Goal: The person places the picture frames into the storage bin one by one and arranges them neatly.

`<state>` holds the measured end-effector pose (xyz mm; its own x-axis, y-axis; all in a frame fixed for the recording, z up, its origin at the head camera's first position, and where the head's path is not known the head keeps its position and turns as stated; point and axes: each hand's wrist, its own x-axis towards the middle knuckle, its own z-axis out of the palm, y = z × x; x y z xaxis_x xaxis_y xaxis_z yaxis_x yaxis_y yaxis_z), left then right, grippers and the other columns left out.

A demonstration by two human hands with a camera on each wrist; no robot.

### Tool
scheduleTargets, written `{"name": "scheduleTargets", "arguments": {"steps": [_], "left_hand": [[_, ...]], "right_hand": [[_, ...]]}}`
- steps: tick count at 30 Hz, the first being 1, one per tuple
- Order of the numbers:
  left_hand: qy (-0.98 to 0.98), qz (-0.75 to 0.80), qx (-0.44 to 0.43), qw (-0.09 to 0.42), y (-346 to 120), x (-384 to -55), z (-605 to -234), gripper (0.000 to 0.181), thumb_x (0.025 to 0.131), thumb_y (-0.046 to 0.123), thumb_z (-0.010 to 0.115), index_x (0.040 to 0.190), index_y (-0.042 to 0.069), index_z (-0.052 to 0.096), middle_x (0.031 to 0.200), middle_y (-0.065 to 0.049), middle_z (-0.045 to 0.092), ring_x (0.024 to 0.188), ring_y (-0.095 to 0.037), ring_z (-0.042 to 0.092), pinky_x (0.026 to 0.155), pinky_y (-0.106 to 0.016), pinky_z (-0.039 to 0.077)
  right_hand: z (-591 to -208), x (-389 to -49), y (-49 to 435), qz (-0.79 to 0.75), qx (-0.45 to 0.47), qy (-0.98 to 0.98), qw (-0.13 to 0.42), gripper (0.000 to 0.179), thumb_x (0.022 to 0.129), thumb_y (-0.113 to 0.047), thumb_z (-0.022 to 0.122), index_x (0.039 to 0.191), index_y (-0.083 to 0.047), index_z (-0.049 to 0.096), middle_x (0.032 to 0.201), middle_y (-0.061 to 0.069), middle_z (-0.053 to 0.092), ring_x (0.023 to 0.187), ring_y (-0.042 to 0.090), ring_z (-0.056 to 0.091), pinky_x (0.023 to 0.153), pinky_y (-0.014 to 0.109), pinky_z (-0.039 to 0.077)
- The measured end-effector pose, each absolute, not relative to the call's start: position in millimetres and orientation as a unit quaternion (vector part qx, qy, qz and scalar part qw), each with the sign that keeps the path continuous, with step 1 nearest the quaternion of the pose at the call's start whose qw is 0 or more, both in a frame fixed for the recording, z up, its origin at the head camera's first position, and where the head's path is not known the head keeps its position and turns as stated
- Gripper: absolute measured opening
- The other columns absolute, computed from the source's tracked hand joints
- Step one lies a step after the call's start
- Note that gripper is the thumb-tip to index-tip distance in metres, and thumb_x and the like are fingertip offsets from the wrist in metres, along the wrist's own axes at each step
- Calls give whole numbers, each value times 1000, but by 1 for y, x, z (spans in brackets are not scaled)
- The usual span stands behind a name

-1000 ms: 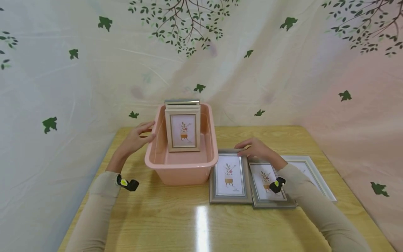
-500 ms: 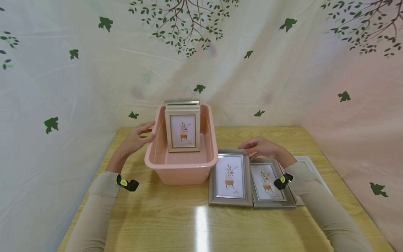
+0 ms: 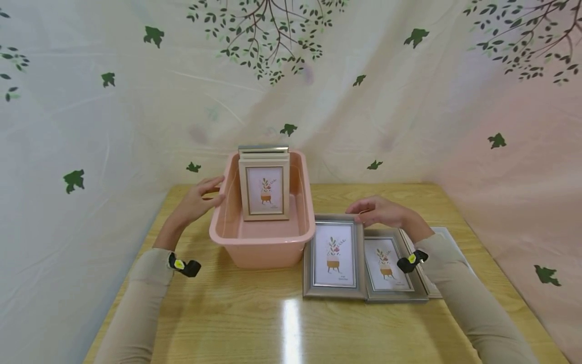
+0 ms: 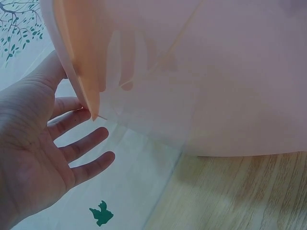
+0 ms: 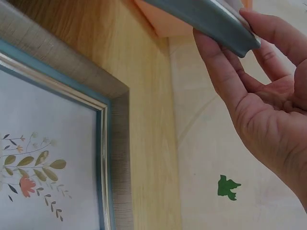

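My left hand point(image 3: 194, 203) rests against the left rim of a pink plastic basin point(image 3: 261, 253), its fingers fairly straight. In the left wrist view, the fingertips of that hand point(image 4: 48, 129) lie along the basin's edge, two of them spread away from it. My right hand point(image 3: 384, 211) pinches a grey picture frame point(image 3: 307, 268) at its upper right corner. The right wrist view shows this frame's edge point(image 5: 218, 24) between thumb and fingers. Inside the basin, several picture frames stand upright one behind another, a cream frame point(image 3: 265, 216) in front.
A smaller grey picture frame point(image 3: 395, 297) lies right of the held one. White frames point(image 3: 447, 237) beside it are partly covered by my right sleeve. The wooden table point(image 3: 227, 323) meets a patterned cloth backdrop point(image 3: 327, 126) at the back.
My right hand has shifted a little right and grips the larger grey frame's corner, which is slightly raised. The left hand and basin have stayed put.
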<state>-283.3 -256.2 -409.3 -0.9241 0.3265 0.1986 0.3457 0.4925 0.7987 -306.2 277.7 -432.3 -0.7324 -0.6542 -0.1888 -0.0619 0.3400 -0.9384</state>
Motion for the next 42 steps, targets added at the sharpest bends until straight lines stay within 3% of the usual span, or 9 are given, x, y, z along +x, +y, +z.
{"name": "scheduleTargets", "arguments": {"steps": [7,17,30,42], "left_hand": [[-860,-470,-199,15,-257,-284,-409,60,102,15,62,156,3,37,157,-22,34,137,-46,40,108,-60,38],[-859,-474,-193,2,-256,-284,-410,63,102,17,63,157,6,35,158,-21,32,138,-46,39,106,-60,40],[-861,-468,-196,15,-256,-285,-413,61,102,17,62,156,5,37,156,-22,35,137,-47,41,106,-61,40],[-860,-472,-196,15,-255,-281,-410,61,102,16,62,156,4,36,158,-23,33,137,-47,41,106,-61,40]], "right_hand": [[-420,-303,283,-537,-239,762,272,34,97,-2,63,129,9,59,114,10,69,100,22,68,86,43,58],[-399,-305,303,-534,-235,782,218,35,97,1,63,129,12,58,115,8,71,100,25,70,86,42,58],[-369,-312,314,-524,-229,807,149,29,96,-1,66,125,6,66,111,1,74,97,19,72,86,34,58],[-319,-307,304,-465,-198,863,24,30,95,-13,72,121,0,71,108,5,75,98,19,66,86,25,52]]}}
